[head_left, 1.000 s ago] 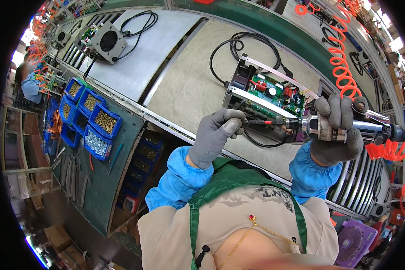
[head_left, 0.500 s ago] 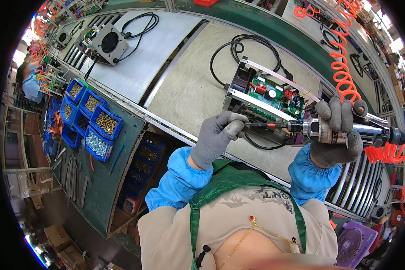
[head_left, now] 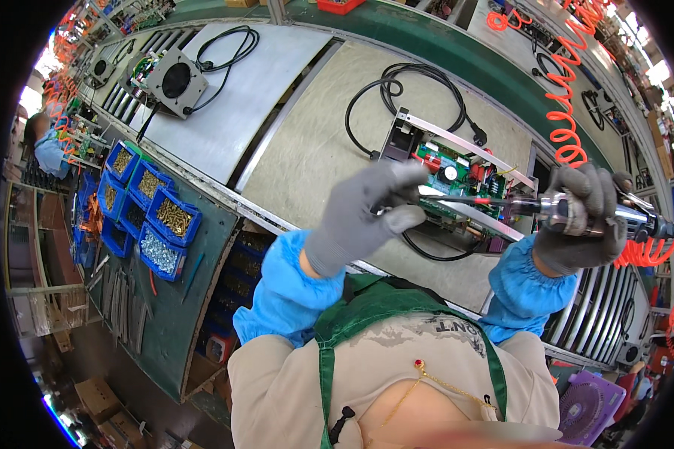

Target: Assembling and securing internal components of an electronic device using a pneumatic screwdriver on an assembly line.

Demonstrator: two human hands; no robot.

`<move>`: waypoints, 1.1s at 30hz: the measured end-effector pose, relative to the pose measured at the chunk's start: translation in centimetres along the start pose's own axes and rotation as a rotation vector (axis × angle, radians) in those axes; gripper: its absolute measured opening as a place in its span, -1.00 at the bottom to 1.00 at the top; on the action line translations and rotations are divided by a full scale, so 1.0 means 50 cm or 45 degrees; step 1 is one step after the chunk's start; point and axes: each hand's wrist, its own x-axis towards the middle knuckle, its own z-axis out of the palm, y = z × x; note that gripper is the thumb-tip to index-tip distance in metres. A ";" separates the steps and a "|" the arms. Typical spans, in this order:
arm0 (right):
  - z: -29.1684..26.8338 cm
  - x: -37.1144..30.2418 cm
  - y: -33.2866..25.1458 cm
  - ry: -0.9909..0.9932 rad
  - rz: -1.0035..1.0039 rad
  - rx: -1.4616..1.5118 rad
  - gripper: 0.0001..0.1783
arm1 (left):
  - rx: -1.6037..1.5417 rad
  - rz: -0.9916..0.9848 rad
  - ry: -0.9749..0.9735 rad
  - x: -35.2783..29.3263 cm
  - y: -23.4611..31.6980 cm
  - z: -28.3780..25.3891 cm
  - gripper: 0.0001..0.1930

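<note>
My right hand (head_left: 583, 221), in a grey glove, is wrapped round a silver air screwdriver (head_left: 528, 206) held level. Its long thin bit points left toward my left hand (head_left: 363, 217). That hand, also gloved in grey and smeared by motion, has thumb and fingers apart near the bit's tip; whether something small lies in the palm I cannot make out. Beneath and beyond the tool is an open-framed electrical unit with a green circuit board (head_left: 464, 178), silver side rails (head_left: 478, 217) and a dark fan end. Its black power cable (head_left: 457, 81) lies coiled behind it.
Blue bins (head_left: 174, 217) of brass and silver screws stand on a green side table (head_left: 172, 322) at left. A second fan unit (head_left: 176, 82) sits on a metal plate at the back left. An orange coiled air hose (head_left: 565, 112) hangs at right. Conveyor rollers (head_left: 595, 299) lie lower right.
My left hand has come off the bit, its pinch opened, and moved slightly left. The right hand has shifted a little right and down with the screwdriver.
</note>
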 end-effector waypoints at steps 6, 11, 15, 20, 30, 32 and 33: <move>-0.069 0.094 -0.133 0.002 -0.008 -0.068 -0.49 | -0.255 -0.268 0.339 0.108 -0.189 -0.094 -0.30; -0.179 0.146 -0.158 0.113 -0.014 -0.080 -0.54 | -0.430 -0.469 -0.046 0.222 -0.278 -0.069 -0.30; -0.239 0.139 -0.120 0.153 -0.120 0.046 -0.55 | -0.713 -0.793 -0.416 0.275 -0.243 -0.038 -0.08; -0.262 0.150 -0.078 0.140 -0.121 0.093 -0.54 | -0.585 -0.899 -0.544 0.291 -0.275 -0.037 -0.04; -0.240 0.159 -0.055 0.061 -0.044 -0.289 -0.48 | -0.407 -0.777 -0.558 0.306 -0.270 -0.028 -0.13; -0.221 0.163 -0.040 0.040 -0.023 -0.284 -0.49 | -0.405 -0.790 -0.570 0.306 -0.276 -0.029 -0.12; -0.206 0.167 -0.031 0.019 -0.006 -0.277 -0.49 | -0.399 -0.802 -0.584 0.306 -0.279 -0.031 -0.11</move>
